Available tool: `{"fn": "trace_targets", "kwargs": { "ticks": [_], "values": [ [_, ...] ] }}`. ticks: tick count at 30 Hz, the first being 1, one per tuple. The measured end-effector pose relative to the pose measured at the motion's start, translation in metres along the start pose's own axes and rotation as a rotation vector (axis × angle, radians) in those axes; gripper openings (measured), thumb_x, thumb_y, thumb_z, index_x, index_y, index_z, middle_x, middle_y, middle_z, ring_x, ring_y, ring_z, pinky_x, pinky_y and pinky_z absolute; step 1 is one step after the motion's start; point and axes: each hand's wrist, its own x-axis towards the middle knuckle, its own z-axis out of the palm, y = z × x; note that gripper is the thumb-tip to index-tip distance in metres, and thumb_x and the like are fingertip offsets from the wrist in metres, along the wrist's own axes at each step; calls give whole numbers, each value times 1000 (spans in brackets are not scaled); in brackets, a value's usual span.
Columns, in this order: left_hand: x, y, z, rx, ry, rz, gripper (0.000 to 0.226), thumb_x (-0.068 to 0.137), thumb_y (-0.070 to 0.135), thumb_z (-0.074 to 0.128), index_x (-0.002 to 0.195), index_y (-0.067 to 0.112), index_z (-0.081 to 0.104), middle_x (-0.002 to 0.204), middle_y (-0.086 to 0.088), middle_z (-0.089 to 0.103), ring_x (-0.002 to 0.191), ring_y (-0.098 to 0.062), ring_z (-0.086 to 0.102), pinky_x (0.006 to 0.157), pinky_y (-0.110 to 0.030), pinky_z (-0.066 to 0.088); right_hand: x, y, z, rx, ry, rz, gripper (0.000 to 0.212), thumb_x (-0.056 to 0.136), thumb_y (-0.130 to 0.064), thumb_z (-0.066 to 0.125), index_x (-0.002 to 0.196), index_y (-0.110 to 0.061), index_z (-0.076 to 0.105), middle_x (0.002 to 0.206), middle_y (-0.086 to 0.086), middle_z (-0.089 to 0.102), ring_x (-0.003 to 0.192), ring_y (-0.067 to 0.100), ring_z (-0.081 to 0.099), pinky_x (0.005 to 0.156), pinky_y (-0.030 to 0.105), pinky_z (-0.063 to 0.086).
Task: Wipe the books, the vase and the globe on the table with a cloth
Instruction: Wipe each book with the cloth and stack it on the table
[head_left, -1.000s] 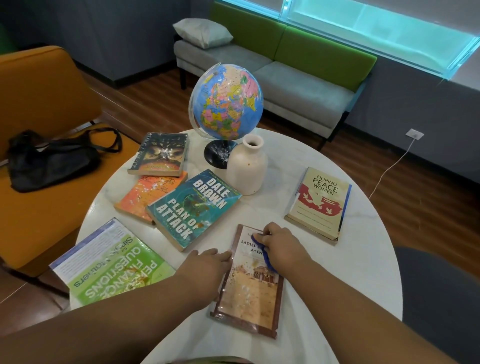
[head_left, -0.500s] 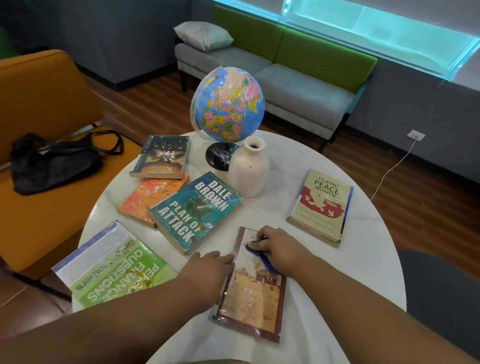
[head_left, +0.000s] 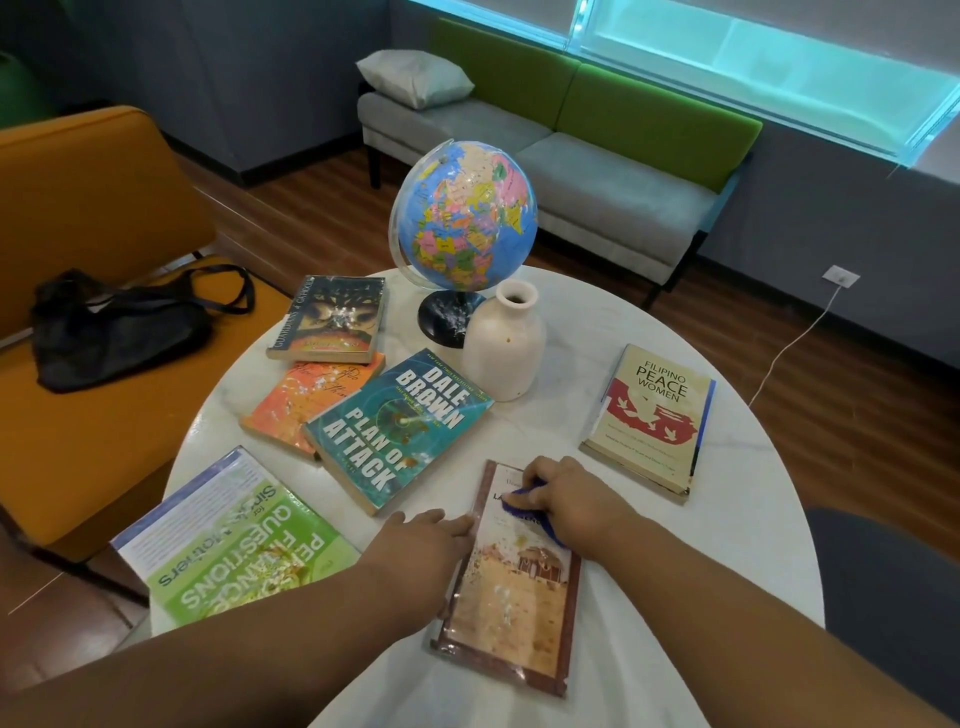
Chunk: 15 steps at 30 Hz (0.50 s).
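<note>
1. The right hand (head_left: 569, 501) curls its fingers round a soft blue cloth (head_left: 543, 525) and presses it on the top part of a flat brown book (head_left: 514, 597).
2. The brown book has a shiny cover. It lies near the front of the round white table (head_left: 691, 571).
3. The left hand (head_left: 415, 545) lies flat with straight fingers, touching that book's left edge.
4. The round, colourful globe (head_left: 467, 218) stands at the back on a black foot. The smooth cream vase (head_left: 504, 348) is just beside it.
5. A teal book (head_left: 395, 431) and a cream book (head_left: 654, 415) lie flat, apart from the hands.
</note>
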Motion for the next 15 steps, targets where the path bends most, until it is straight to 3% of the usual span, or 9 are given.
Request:
{"fn": "trace_targets", "kwargs": {
  "ticks": [2, 3, 6, 8, 11, 14, 15],
  "values": [
    [0, 0, 0, -6, -1, -2, 84, 87, 31, 66, 153, 29, 14, 161, 12, 6, 148, -20, 12, 115, -49, 20, -7, -6, 3, 27, -55, -46, 39, 95, -42, 53, 133, -38, 50, 132, -3, 35, 121, 18, 39, 102, 28, 36],
    [0, 0, -1, -11, 1, -2, 84, 87, 30, 66, 153, 29, 14, 161, 12, 6, 148, -20, 12, 115, -49, 20, -10, -6, 4, 48, -58, -60, 35, 94, -40, 56, 129, -39, 53, 132, -4, 36, 120, 16, 41, 102, 28, 37],
    [-2, 1, -3, -23, 7, 0, 85, 87, 31, 67, 153, 30, 14, 161, 13, 6, 148, -20, 13, 115, -48, 19, -18, -1, 4, -1, 73, 17, 22, 85, -52, 64, 95, -34, 59, 109, -1, 52, 91, 14, 59, 78, 28, 50],
    [-3, 2, -3, -25, 7, -1, 86, 87, 32, 68, 153, 31, 14, 161, 13, 6, 148, -20, 13, 115, -48, 19, -19, -3, 7, -60, 115, 105, 21, 87, -52, 61, 85, -33, 52, 97, 4, 57, 78, 18, 62, 63, 25, 45],
    [-4, 2, -2, -27, 7, -5, 87, 86, 32, 68, 153, 31, 13, 161, 13, 6, 148, -20, 13, 114, -47, 20, -26, -23, 12, 44, 106, 165, 12, 98, -37, 49, 101, -26, 50, 92, 3, 60, 70, 14, 62, 53, 19, 41],
    [-3, 2, -3, -22, 9, -5, 88, 86, 32, 69, 154, 31, 12, 161, 13, 6, 148, -21, 14, 114, -47, 21, -36, -27, 19, 205, 52, 313, 26, 98, -25, 46, 124, -21, 49, 115, -1, 53, 95, 14, 57, 73, 18, 42],
    [-3, 3, -3, -22, 14, -4, 89, 86, 32, 69, 154, 31, 12, 161, 13, 6, 147, -21, 14, 114, -47, 21, -37, -28, 19, 232, 90, 358, 26, 98, -24, 46, 123, -20, 50, 115, -2, 52, 93, 14, 56, 74, 19, 41]
  ]
}}
